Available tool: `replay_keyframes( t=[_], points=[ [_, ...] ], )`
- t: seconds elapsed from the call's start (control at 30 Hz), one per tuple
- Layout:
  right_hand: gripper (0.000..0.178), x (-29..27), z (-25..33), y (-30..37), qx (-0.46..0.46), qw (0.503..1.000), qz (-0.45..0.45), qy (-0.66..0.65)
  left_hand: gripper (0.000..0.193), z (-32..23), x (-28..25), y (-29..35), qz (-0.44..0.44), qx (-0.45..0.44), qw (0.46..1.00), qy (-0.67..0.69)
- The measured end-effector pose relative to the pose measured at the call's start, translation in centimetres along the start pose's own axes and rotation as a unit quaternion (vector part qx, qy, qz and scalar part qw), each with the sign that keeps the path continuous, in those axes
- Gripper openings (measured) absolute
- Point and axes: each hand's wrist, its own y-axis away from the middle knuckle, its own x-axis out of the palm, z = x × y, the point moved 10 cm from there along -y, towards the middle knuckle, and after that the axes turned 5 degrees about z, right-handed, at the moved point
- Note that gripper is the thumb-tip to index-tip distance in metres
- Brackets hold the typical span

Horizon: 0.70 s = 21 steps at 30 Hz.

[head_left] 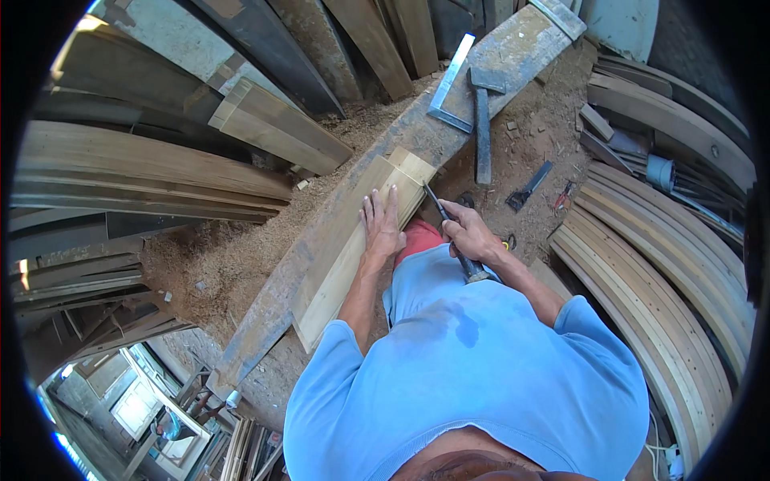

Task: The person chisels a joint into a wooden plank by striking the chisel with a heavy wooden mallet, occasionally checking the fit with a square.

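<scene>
My left hand [382, 223] lies flat on a pale wooden board [341, 256], fingers stretched out near its far end. The board rests lengthwise along a worn, narrow bench plank [255, 327], and its far end has a stepped cut. In my right hand [473, 232] is a long chisel [435, 200], fingers wrapped round it. Its slim blade slants up to the left and its tip meets the right edge of the board's cut end. The dark handle reaches back toward my blue shirt. Whether the tip bites into the wood is too small to tell.
Farther along the bench lie a metal try square [451, 90] and a hammer [483, 132]. On the ground at right are a dark tool [529, 186] and red-handled pliers [564, 197]. Stacked boards [642, 264] flank the right; more planks [152, 172] and shavings [233, 264] fill the left.
</scene>
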Motion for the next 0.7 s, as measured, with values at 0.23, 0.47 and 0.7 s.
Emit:
replay_keyframes(
  t=[0.23, 0.47, 0.7],
  points=[
    [0.022, -5.6, 4.3, -2.2, -0.066, 0.981, -0.18, 0.011, 0.111, 3.5, -6.1, -2.2, 0.127, -0.014, 0.984, 0.125],
    [0.015, -9.8, 4.9, -8.3, -0.082, 0.976, -0.2, 0.023, 0.087, 7.3, -12.6, -5.2, 0.079, 0.032, 0.986, 0.141],
    [0.014, -7.7, 2.6, -15.5, -0.005, 0.982, -0.186, -0.018, 0.069, 7.9, -14.7, -6.2, 0.089, -0.019, 0.994, 0.068]
  ],
)
